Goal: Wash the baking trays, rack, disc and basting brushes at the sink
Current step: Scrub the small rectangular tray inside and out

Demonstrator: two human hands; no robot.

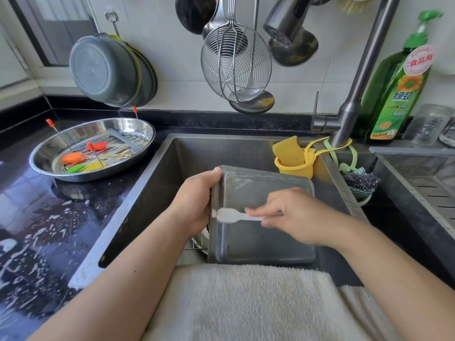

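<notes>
Head view, tray: a grey baking tray (263, 217) stands tilted in the dark sink (157, 183), its inside facing the person.
Left hand: the left hand (197, 203) grips the tray's left rim, thumb over the upper corner, fingers curled behind the edge.
Right hand: the right hand (295, 215) pinches the handle of a small white brush (234, 215), blurred; its head lies against the tray's inside near the left wall.
Under the tray: a wire rack (199, 239) shows at the lower left corner.
Table, left: a round steel pan (93, 148) on the wet black table (49, 217) holds orange, green and yellow basting brushes (73, 157) on a wire grid.
Near edge: a cream towel (246, 303) lies over the sink's front rim.
Right of sink: a yellow cup with a sponge (293, 158) hangs by the faucet (357, 94); a dark scourer lies beyond.
Writing: the green detergent bottle (396, 94) carries a sunflower picture and Chinese characters, with "食品用" on a round pink sticker.
</notes>
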